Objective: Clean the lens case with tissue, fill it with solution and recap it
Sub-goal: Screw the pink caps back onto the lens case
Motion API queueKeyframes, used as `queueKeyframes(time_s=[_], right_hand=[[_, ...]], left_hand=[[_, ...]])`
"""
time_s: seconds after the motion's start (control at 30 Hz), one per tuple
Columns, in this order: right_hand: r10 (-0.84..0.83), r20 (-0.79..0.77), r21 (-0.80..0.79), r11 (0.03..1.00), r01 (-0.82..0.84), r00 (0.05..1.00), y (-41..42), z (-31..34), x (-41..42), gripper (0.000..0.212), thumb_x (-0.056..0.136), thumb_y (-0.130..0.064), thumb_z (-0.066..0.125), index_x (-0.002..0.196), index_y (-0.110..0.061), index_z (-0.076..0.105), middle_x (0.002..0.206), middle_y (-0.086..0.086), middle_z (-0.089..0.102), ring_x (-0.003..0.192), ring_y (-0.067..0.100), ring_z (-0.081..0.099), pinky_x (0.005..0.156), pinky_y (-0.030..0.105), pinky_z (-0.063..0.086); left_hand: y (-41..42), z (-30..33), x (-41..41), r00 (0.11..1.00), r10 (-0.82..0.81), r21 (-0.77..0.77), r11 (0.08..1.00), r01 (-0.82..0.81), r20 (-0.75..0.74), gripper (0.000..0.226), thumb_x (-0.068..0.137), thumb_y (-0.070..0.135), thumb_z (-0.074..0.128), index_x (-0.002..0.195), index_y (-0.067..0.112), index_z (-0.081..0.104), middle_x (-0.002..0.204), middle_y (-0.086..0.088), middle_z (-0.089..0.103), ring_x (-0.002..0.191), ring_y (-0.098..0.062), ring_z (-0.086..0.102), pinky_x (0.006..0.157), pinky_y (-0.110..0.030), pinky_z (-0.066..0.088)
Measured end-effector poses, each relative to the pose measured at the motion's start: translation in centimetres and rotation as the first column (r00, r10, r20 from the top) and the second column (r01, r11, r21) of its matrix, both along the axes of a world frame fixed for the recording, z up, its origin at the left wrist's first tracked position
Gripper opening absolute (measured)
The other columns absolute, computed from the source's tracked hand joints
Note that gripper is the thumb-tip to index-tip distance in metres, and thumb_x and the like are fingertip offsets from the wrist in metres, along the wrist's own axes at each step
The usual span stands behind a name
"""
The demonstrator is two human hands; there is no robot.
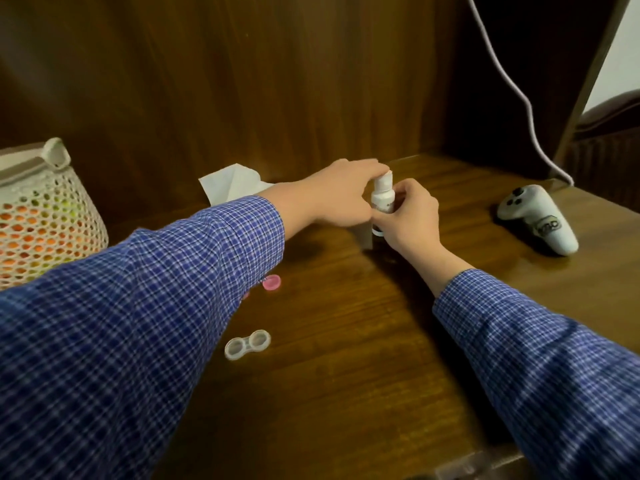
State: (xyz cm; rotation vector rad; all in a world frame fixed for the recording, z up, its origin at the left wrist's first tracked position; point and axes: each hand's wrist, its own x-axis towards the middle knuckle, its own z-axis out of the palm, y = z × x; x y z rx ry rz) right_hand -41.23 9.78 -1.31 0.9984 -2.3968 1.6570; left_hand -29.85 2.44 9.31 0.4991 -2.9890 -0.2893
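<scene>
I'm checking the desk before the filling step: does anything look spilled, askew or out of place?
Nothing looks spilled or damaged. The lens case lies open on the table, and a pink cap lies apart beside the left sleeve. Both hands, left and right, hold the upright bottle.

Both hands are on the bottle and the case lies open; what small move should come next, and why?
Probably twist the cap off: the left hand grips the bottle top, the right hand holds its body, and the case lies uncapped.
</scene>
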Motion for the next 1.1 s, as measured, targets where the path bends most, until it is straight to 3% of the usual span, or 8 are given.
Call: queueKeyframes(time_s=[0.1, 0.23, 0.3, 0.37, 0.47, 0.6, 0.83, 1.1], right_hand=[[-0.023, 0.026, 0.006, 1.0, 0.023, 0.999, 0.3, 0.1, -0.8, 0.056, 0.071, -0.044, 0.091, 0.106, -0.029, 0.049, 0.104, -0.008, 0.059, 0.092, 0.014, 0.063, 0.068, 0.021, 0.048], [-0.053, 0.068, 0.059, 0.997, 0.049, 0.996, 1.5, 0.7, -1.0, 0.089, 0.06, -0.048, 0.096, 0.128, -0.02, 0.045, 0.127, 0.003, 0.057, 0.116, 0.021, 0.057, 0.092, 0.035, 0.053], [-0.1, -0.087, 0.02, 0.995, 0.102, 0.991, 2.3, 1.6, 0.3, 0.094, 0.063, -0.051, 0.093, 0.133, -0.012, 0.044, 0.128, 0.006, 0.05, 0.116, 0.018, 0.049, 0.092, 0.027, 0.047], [-0.084, -0.245, -0.147, 0.988, 0.049, 0.966, 3.1, 2.4, 2.4, 0.073, 0.074, -0.048, 0.08, 0.127, -0.012, 0.047, 0.119, 0.001, 0.048, 0.108, 0.012, 0.048, 0.084, 0.013, 0.04], [0.245, -0.356, -0.13, 0.943, -0.307, 0.902, 3.5, 2.6, 6.5, 0.041, 0.082, -0.033, 0.071, 0.116, -0.018, 0.054, 0.108, -0.005, 0.055, 0.088, 0.008, 0.056, 0.074, 0.011, 0.046], [0.629, -0.17, 0.355, 0.757, -0.549, 0.758, 1.1, 1.4, 10.0, 0.046, 0.084, -0.032, 0.079, 0.124, -0.024, 0.059, 0.112, -0.009, 0.062, 0.083, 0.009, 0.065, 0.068, 0.02, 0.056], [0.712, -0.083, 0.52, 0.627, -0.579, 0.697, -2.2, 1.1, 10.9, 0.061, 0.082, -0.046, 0.08, 0.136, -0.027, 0.058, 0.103, -0.02, 0.063, 0.076, 0.008, 0.065, 0.062, 0.017, 0.056], [0.763, -0.065, 0.571, 0.557, -0.603, 0.643, -2.4, 2.2, 11.7, 0.052, 0.089, -0.023, 0.077, 0.137, -0.025, 0.059, 0.095, -0.014, 0.067, 0.077, 0.009, 0.068, 0.067, 0.019, 0.059]], left_hand=[[-0.3, 0.3, 1.6, 0.996, 0.031, -0.011, 0.999, -0.032, -0.08, 0.078, 0.09, 0.015, 0.064, 0.158, 0.028, 0.027, 0.168, 0.001, 0.023, 0.153, -0.027, 0.024, 0.114, -0.036, 0.03], [-0.6, 0.5, 6.9, 0.926, 0.082, 0.043, 0.997, -0.071, -0.368, 0.06, 0.091, 0.014, 0.061, 0.147, 0.025, 0.045, 0.144, 0.002, 0.049, 0.124, -0.012, 0.052, 0.094, -0.022, 0.048], [-0.7, -0.1, 10.7, 0.873, 0.153, 0.097, 0.988, -0.122, -0.462, 0.053, 0.09, 0.012, 0.061, 0.141, 0.024, 0.051, 0.126, 0.008, 0.053, 0.106, -0.005, 0.055, 0.079, -0.015, 0.045], [-0.7, -1.2, 14.4, 0.818, 0.253, 0.173, 0.967, -0.189, -0.516, 0.047, 0.09, 0.009, 0.062, 0.135, 0.024, 0.055, 0.116, 0.011, 0.056, 0.094, -0.001, 0.057, 0.072, -0.013, 0.045], [0.0, -3.6, 19.9, 0.776, 0.398, 0.357, 0.903, -0.238, -0.489, 0.044, 0.091, 0.003, 0.064, 0.129, 0.026, 0.058, 0.11, 0.01, 0.059, 0.075, 0.009, 0.057, 0.058, -0.009, 0.047], [2.3, -7.2, 24.8, 0.859, 0.4, 0.389, 0.882, -0.265, -0.321, 0.053, 0.087, 0.018, 0.073, 0.13, 0.041, 0.051, 0.108, 0.02, 0.058, 0.087, 0.009, 0.056, 0.064, -0.017, 0.047], [3.3, -9.2, 25.3, 0.931, 0.3, 0.353, 0.911, -0.215, -0.209, 0.085, 0.076, 0.046, 0.079, 0.145, 0.047, 0.03, 0.114, 0.027, 0.054, 0.107, 0.005, 0.052, 0.086, -0.015, 0.046], [2.7, -9.6, 25.0, 0.924, 0.267, 0.332, 0.928, -0.17, -0.273, 0.09, 0.073, 0.043, 0.082, 0.147, 0.039, 0.031, 0.105, 0.024, 0.06, 0.1, 0.0, 0.056, 0.074, -0.014, 0.046]])
